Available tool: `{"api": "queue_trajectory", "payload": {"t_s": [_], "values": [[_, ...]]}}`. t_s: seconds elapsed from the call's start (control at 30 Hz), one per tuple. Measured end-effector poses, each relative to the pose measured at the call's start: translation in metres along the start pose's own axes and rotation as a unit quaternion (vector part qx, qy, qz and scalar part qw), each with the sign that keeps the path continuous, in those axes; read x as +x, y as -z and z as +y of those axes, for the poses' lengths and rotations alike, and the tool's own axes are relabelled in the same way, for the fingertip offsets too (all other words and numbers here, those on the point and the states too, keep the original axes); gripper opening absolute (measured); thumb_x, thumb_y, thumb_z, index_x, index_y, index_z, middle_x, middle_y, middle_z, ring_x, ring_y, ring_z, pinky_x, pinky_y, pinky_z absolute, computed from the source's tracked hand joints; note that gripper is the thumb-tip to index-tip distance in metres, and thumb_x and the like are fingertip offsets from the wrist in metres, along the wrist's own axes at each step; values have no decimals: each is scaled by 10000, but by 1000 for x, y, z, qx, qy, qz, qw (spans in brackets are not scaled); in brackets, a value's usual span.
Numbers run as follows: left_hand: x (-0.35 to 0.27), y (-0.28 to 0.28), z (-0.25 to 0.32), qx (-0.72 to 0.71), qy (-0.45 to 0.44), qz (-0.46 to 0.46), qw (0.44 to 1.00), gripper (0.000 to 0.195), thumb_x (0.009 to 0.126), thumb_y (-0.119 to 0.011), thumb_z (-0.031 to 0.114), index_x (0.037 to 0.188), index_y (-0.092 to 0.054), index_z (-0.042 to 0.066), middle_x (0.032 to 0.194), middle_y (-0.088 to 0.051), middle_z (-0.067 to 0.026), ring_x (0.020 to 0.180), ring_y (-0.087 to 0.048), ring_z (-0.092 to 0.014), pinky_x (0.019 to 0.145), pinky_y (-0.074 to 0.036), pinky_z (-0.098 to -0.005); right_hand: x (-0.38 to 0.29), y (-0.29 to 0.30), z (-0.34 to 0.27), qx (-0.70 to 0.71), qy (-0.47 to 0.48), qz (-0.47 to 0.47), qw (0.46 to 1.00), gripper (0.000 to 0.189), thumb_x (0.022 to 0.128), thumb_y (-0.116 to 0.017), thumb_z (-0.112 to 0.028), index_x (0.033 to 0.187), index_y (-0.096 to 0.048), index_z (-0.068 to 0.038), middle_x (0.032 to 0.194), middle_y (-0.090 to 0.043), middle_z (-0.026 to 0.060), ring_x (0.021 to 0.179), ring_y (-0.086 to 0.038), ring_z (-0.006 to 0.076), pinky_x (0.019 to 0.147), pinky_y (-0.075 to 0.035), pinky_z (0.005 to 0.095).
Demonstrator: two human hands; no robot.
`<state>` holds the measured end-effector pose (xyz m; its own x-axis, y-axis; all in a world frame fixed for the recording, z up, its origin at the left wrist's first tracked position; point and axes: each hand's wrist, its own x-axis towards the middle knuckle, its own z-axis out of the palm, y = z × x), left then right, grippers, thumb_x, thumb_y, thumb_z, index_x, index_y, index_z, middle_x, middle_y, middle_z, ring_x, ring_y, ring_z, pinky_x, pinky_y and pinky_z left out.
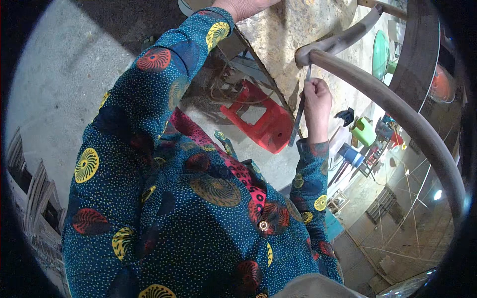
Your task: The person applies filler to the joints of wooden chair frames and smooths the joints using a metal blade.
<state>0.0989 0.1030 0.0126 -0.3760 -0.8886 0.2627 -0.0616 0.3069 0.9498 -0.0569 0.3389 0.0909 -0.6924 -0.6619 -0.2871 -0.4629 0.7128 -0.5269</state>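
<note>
A curved wooden frame (pixel 387 93), like a chair part, lies over the worn, stained tabletop (pixel 264 41) and arches away to the right. My right hand (pixel 318 98) is closed around a narrow, flat, file-like tool (pixel 298 119). The tool's thin upper end meets the underside of the frame's joint, and its dark lower end sticks out below my fist, past the table's edge. At the top rim of the picture, my left hand (pixel 248 8) is over the table, palm down. Its fingers are cut off by the picture's edge, so what they touch is hidden.
A red plastic stool (pixel 275 130) is on the floor by the table's edge. Further right are a green fan (pixel 380 54), an orange fan (pixel 442 85), a black bag (pixel 346 116), a green plastic container (pixel 363 132) and a blue container (pixel 351 155). Stacked wooden pieces (pixel 41 201) stand lower left.
</note>
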Motion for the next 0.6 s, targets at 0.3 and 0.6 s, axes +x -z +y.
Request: {"api": "queue_trajectory", "payload": {"t_s": [0.3, 0.6], "values": [[-1, -1, -2, -4, -16, 1, 1000, 254, 780, -650, 296, 813, -586, 52, 775, -597, -141, 723, -603, -313, 656, -479, -386, 12, -14, -7, 112, -19, -22, 993, 141, 875, -577, -122, 873, -608, 16, 684, -552, -8, 597, -487, 61, 538, -406, 227], [0, 3, -1, -5, -38, 12, 999, 230, 780, -646, 277, 802, -578, 59, 767, -580, -142, 727, -587, -335, 648, -472, -401, 6, -26, -34, 146, -15, -10, 989, 134, 896, -565, -148, 900, -551, -16, 635, -531, 17, 447, -452, 71, 378, -351, 218]]}}
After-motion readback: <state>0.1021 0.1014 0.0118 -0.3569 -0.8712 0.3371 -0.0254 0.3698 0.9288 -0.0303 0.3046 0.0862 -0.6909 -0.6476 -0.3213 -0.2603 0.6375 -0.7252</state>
